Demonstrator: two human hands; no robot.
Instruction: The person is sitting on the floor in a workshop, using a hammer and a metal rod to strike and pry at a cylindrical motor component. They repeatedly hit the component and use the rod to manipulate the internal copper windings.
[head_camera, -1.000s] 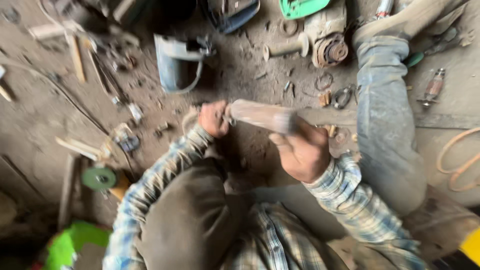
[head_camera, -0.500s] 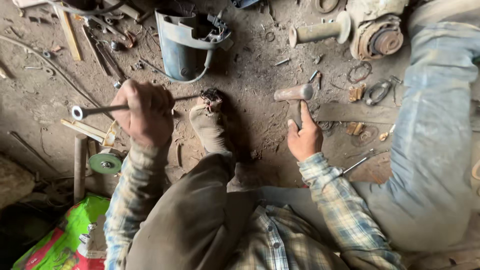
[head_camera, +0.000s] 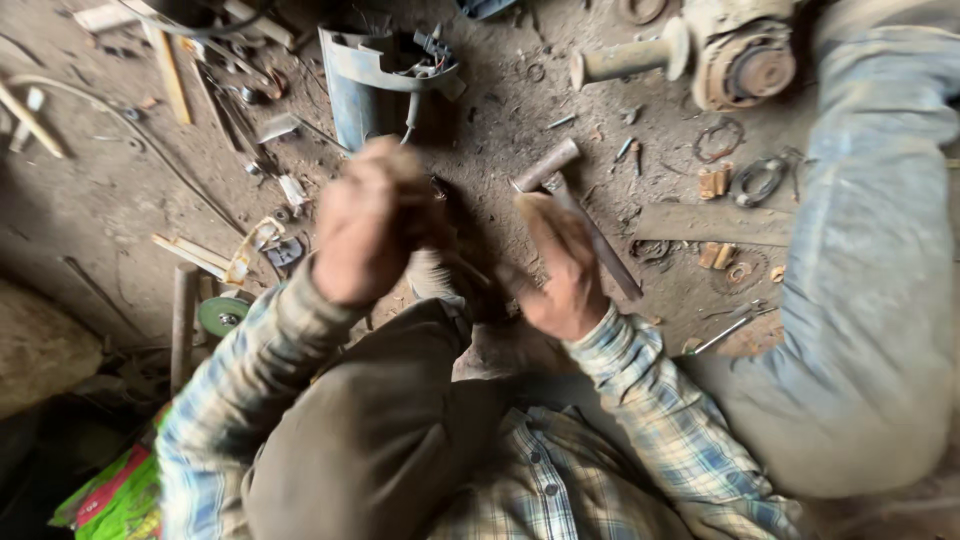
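Rusty steel makes up the hammer (head_camera: 570, 205), its head lying at about 11 o'clock from the right hand (head_camera: 560, 270) and its handle running toward 4 o'clock over the dirt floor (head_camera: 90, 210). That hand's grip is closed around the handle. Left hand (head_camera: 365, 225) sits at 9 o'clock from it, blurred; its fist looks curled, but whether it holds anything I cannot tell. At 12 o'clock stands a blue-grey tool casing (head_camera: 375, 75). A grinder body (head_camera: 720, 50) lies at 1 o'clock, and a green disc (head_camera: 222, 315) at 8 o'clock.
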